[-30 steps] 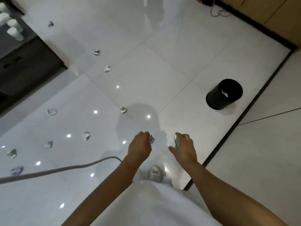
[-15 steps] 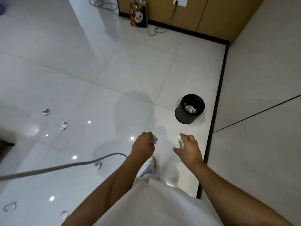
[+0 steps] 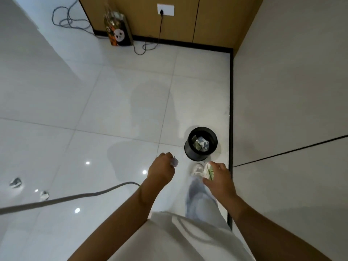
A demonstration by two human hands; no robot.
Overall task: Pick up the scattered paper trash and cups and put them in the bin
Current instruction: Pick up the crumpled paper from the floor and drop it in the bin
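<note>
The left hand (image 3: pixel 161 171), just below the middle of the frame, has its grip closed around a small crumpled scrap of pale lilac paper (image 3: pixel 174 161), which pokes out past the curled fingertips. The right hand (image 3: pixel 219 178), a little lower and to the right, has its grip closed on a crumpled white and green paper wad (image 3: pixel 208 171), pinched between thumb and fingers so that most of it shows on the hand's left edge. Both forearms reach up from the bottom of the frame, on either side of a white garment (image 3: pixel 169 238).

Just above and between the two hands stands the black round bin (image 3: pixel 190 149), upright on the floor (image 3: pixel 113 102), with crumpled paper (image 3: pixel 201 144) already lying in its bottom. It is near both hands but touches neither. A white shoe (image 3: pixel 196 169) sits on the floor right below the bin, beside the right hand.

At the lower left edge of the frame two more crumpled pieces (image 3: pixel 16 182) (image 3: pixel 44 194) lie on the glossy white tiles, well apart from the bin. A grey cable (image 3: pixel 75 196) runs from the left edge toward the left wrist. A black strip (image 3: pixel 231 110) marks where the floor meets the wall on the right.

At the top of the frame a printed gift bag (image 3: pixel 118 32) stands against a wooden panel (image 3: pixel 146 16), with a wall socket (image 3: pixel 165 10) to its right, a black cord (image 3: pixel 160 29) hanging from it, and a loose tangle of wire (image 3: pixel 69 19) to the left.
</note>
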